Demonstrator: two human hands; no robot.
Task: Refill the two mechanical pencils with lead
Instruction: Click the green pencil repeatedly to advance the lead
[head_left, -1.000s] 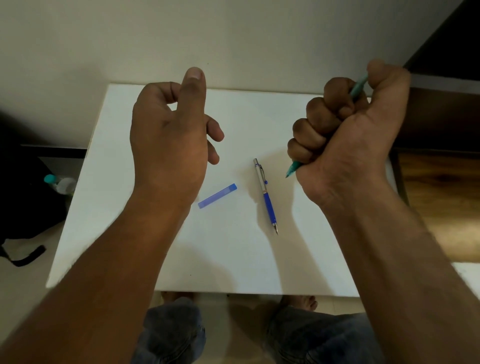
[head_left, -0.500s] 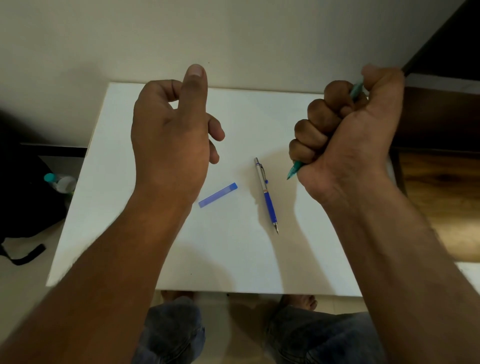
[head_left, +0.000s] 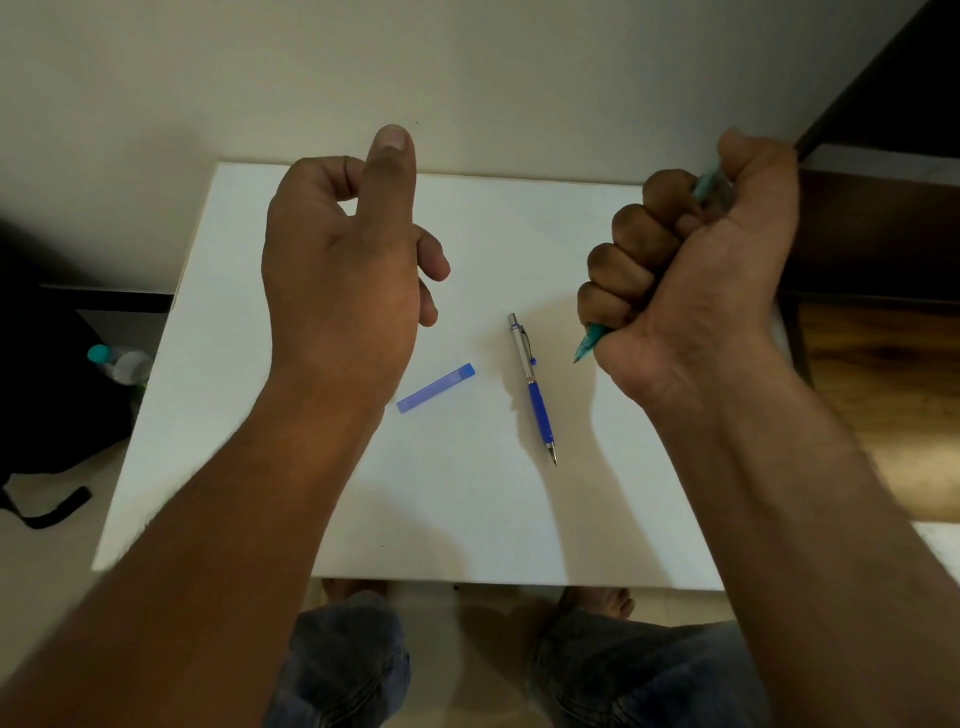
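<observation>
While the left hand (head_left: 343, 270) hangs where it was a second ago, in the upper middle of the frame above the table (head_left: 467, 519), the only real change is on the right: the thumb of the right hand (head_left: 691, 280) has bent down and now sits over the top end of the teal pencil (head_left: 588, 347), which showed more plainly beside that thumb a second ago. That hand is a tight fist around the barrel, all four fingers wrapped, with the tip poking out below the little finger and pointing toward the lower left. The left hand's thumb stands straight up and its fingers are loosely curled; it holds nothing that I can make out, though a single lead would be too thin to see here. Nothing on the table has shifted: the blue pencil (head_left: 532, 387) lies at the centre, tip toward the lower edge of the frame, and the lead case (head_left: 436, 388) lies just to its left, apart from it. A bottle (head_left: 119, 361) and a dark bag (head_left: 41, 415) sit off the table at the left edge. My reading is that the thumb is clicking the teal pencil's cap to test or feed lead, so that pencil is in hand while the blue one looks untouched.
</observation>
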